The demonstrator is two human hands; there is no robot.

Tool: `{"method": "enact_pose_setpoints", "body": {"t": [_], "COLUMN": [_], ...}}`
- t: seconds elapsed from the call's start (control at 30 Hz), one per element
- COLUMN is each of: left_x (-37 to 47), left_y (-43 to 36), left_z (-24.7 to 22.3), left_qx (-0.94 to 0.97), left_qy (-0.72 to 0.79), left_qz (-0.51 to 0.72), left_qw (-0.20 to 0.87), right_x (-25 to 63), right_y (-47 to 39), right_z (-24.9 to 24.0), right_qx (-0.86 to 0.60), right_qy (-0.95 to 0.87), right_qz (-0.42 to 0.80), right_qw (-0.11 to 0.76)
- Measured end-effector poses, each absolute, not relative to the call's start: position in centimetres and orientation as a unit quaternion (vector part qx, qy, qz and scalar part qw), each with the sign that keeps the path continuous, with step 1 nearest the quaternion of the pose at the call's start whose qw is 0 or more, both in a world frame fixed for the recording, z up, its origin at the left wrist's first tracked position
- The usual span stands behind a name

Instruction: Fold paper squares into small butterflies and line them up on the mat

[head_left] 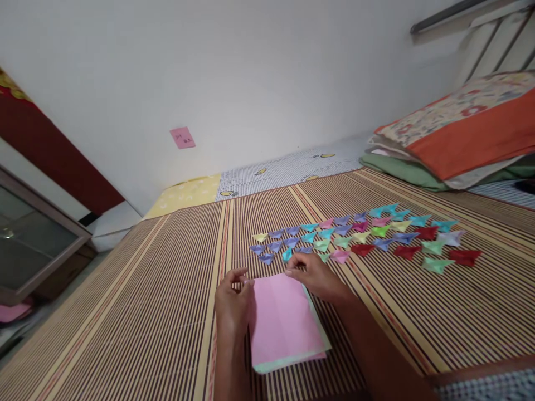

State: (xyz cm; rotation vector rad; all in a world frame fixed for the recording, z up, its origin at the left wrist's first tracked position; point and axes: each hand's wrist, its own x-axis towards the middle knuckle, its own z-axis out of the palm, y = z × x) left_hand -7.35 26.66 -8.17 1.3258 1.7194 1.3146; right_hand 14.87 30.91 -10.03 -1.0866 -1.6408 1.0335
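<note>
A pink sheet of paper (284, 317) lies in front of me on top of several other sheets, with pale green (324, 334) and pink edges showing beneath it. My left hand (232, 301) is closed on the sheet's upper left corner, thumb against the paper. At the upper right corner, my right hand (315, 275) pinches the same sheet between thumb and fingers. Just beyond my hands stand rows of small folded paper figures (363, 250) in blue, pink, green, yellow and dark red. My right hand hides part of the nearest row.
A striped bamboo mat (167, 312) lies under everything. Folded bedding (468, 128) is piled at the back right, below a radiator (501, 42). Behind the mat rises a white wall with a pink note (183, 137). A glass-fronted cabinet (37, 234) stands at the left.
</note>
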Motion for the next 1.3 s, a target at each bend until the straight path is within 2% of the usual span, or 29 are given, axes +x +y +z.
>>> {"method": "enact_pose_setpoints", "body": {"t": [0.2,0.4,0.6,0.87,1.07,1.17,1.3], "left_x": [-7.6,-6.1,-5.1,-4.9,-5.1,-5.3,-4.6], "left_y": [26.2,25.2,25.2,25.1,24.1,23.8,23.8], "left_z": [-6.3,-5.3,-5.5,-6.2,-4.5,-3.9,-4.0], "left_qx": [0.508,0.45,0.415,0.439,0.466,0.457,0.458], "left_qy": [0.593,0.464,0.468,0.458,0.386,0.349,0.387], "left_qz": [0.528,0.504,0.58,0.538,0.519,0.519,0.472], "left_qw": [0.335,0.574,0.522,0.555,0.603,0.632,0.646], "right_x": [15.0,15.2,16.3,15.9,17.2,17.8,17.7], "right_y": [29.9,29.4,29.1,29.2,28.9,28.8,28.5], "right_z": [-7.7,-6.0,-6.7,-7.0,-6.6,-6.6,-6.3], "right_qx": [-0.396,-0.393,-0.377,-0.353,-0.326,-0.309,-0.296], "right_qy": [-0.621,-0.55,-0.524,-0.479,-0.431,-0.438,-0.476], "right_qz": [0.459,0.507,0.556,0.58,0.617,0.632,0.643], "right_qw": [0.497,0.536,0.523,0.556,0.572,0.56,0.522]}}
